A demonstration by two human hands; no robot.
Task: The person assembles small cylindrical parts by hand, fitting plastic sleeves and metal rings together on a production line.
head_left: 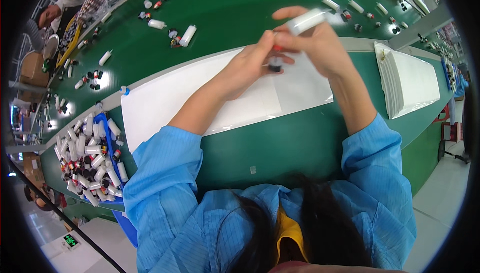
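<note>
My two hands meet above white sheets (200, 93) laid along the far side of the green table. A white plastic bottle (306, 21), smeared by motion, is tilted in my right hand (322, 48), up by its thumb and fingers. My left hand (245, 70) is closed at the fingertips around a small black-and-red cap piece (274, 66). A bit of red (278, 48) shows between the two hands. My fingers hide how the pieces touch, and whether the bottle and cap are joined I cannot tell.
A blue tray (109, 143) heaped with similar white bottles stands at the left. Beyond the table, a green conveyor belt (225, 13) carries scattered bottles and caps. A stack of white sheets (412, 83) lies at the right. Another person (55, 13) is at the far left.
</note>
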